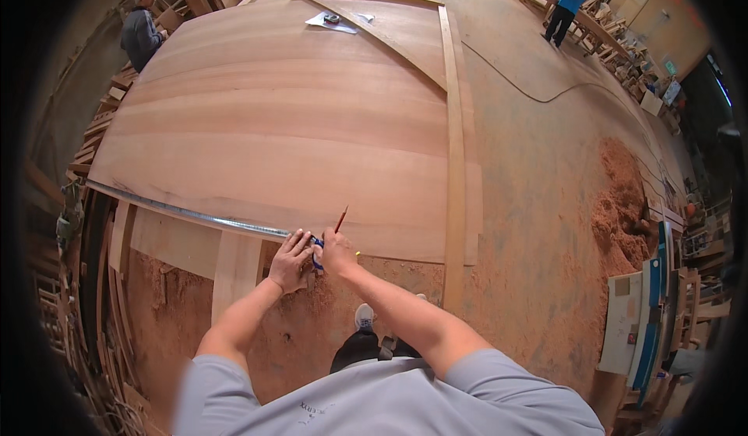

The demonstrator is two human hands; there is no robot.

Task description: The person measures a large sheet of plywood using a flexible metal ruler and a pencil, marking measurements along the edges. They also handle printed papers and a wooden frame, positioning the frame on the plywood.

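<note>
A large wooden panel lies in front of me. Along its near edge runs a shiny tape measure blade, from the far left corner to my hands. My left hand is closed over the blade's right end, fingers together at the panel edge. Between my hands sits the tape measure's blue-edged case, partly covered by fingers. My right hand is closed around a reddish-brown pencil, which points up and away over the panel. Whether the right hand also touches the case is hidden.
A long wooden strip lies along the panel's right side, with a diagonal strip at its far corner. Paper carries a dark tape measure. Two people work farther off. Sawdust heaps on the right; a cable crosses the floor.
</note>
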